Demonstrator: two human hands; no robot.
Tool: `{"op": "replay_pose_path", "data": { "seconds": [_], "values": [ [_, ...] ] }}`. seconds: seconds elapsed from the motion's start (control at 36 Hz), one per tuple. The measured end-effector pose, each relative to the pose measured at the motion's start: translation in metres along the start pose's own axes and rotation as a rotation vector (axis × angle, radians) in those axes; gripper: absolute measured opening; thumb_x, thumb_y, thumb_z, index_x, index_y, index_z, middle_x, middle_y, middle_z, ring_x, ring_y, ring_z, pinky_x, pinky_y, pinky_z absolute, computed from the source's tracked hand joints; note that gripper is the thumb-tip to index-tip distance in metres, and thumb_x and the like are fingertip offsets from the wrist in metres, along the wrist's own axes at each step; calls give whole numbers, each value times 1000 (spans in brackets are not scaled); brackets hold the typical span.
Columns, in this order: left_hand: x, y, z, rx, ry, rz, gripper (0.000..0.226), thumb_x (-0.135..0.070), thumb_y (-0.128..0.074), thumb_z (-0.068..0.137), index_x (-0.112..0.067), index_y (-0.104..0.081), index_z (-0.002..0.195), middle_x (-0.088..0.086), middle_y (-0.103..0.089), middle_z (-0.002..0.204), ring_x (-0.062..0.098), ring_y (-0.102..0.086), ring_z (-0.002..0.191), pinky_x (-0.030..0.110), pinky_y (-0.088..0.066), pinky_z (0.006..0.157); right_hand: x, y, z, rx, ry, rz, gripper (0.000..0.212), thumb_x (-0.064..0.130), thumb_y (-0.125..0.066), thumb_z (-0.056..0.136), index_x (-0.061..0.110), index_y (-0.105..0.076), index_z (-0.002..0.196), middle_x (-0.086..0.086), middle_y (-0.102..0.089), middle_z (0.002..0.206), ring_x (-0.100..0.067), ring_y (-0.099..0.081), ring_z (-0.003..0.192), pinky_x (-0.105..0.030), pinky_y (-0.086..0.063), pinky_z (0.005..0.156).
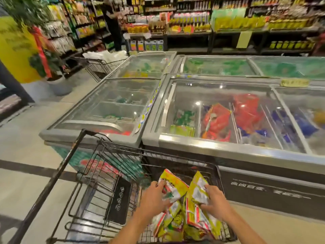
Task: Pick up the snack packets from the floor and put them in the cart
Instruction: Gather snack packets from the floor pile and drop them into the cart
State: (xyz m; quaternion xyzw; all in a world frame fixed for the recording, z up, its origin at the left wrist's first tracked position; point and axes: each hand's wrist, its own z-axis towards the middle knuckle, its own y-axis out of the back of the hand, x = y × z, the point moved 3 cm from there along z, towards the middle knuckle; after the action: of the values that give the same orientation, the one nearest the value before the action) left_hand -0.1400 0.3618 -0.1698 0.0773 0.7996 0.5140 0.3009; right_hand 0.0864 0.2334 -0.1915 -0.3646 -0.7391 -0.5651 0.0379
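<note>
The left hand (pixel 154 196) curls its fingers round a yellow and white plastic snack packet (pixel 173 188). The right hand (pixel 217 199) grips a second yellow packet (pixel 197 189) just beside it. Both packets are held over a heap of similar yellow snack packets (pixel 182 226) lying in the black wire shopping cart (pixel 107 175). Just beyond the cart stand grey chest freezers with glass lids (pixel 219 143). Behind them are stocked store shelves (pixel 193 23), where a person (pixel 112 27) stands.

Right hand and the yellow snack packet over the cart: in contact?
Touching. Head view: the right hand pinches the yellow snack packet above the cart.
</note>
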Motion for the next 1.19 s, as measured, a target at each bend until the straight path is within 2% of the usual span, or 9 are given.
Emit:
{"op": "replay_pose_path", "data": {
  "seconds": [0.17,0.28,0.33,0.44,0.75,0.86,0.94,1.08,1.19],
  "values": [
    [20,-51,17,165,41,-143,47,-50,-65,79,-36,-45,119,-4,-45,112,17,-54,100,30,-49,85,-29,-42,19,83,-119,-111,90,59,-65,63,18,-35,137,-9,-39,136,-32,-39,129,-36,-36,103],
    [30,-86,25,288,57,-70,53,-49,-63,82,-31,-43,129,2,-43,125,20,-52,108,29,-45,86,-34,-61,20,153,-188,-130,106,67,-53,62,15,-21,148,-14,-30,145,-33,-26,137,-36,-22,112],
    [35,-102,29,344,81,-36,55,-53,-59,82,-32,-41,130,4,-45,123,23,-52,110,33,-45,85,-39,-70,19,188,-221,-98,106,67,-50,61,15,-20,149,-14,-27,145,-34,-26,136,-35,-26,111],
    [43,-130,33,386,144,-51,43,-57,-53,77,-37,-43,113,1,-45,109,23,-53,105,37,-51,88,-53,-86,19,190,-250,-69,97,53,-67,63,16,-28,144,-8,-36,134,-28,-37,125,-34,-37,102],
    [38,-146,40,496,166,-66,60,-39,-54,89,-26,-31,143,8,-39,139,28,-36,132,38,-36,104,-59,-98,38,71,-308,-14,82,57,-46,63,16,-44,134,-5,-54,129,-24,-47,119,-32,-38,97],
    [33,-134,44,431,77,-72,60,-41,-50,86,-23,-37,141,5,-42,143,24,-45,127,38,-43,102,-56,-92,35,58,-295,40,71,52,-56,79,17,-40,138,-5,-50,133,-23,-44,125,-32,-36,103],
    [21,-117,52,412,8,-62,63,-41,-50,89,-23,-32,146,3,-35,150,23,-48,126,40,-46,97,-59,-80,24,48,-272,69,75,57,-45,74,18,-41,138,-5,-49,136,-24,-43,128,-34,-35,107],
    [-35,-68,72,324,-180,-105,69,-39,-60,93,-25,-27,151,-4,-34,153,15,-42,134,32,-38,109,-75,-35,-9,-73,-259,94,48,31,-59,87,15,-49,131,-7,-53,129,-27,-46,125,-30,-34,104],
    [-103,-29,78,313,-416,-157,64,-34,-65,88,-27,-37,146,-5,-46,145,12,-45,131,31,-36,111,-89,18,-53,-192,-278,129,50,28,-59,89,13,-45,135,-7,-49,137,-25,-42,130,-28,-27,109]
  ]
}}
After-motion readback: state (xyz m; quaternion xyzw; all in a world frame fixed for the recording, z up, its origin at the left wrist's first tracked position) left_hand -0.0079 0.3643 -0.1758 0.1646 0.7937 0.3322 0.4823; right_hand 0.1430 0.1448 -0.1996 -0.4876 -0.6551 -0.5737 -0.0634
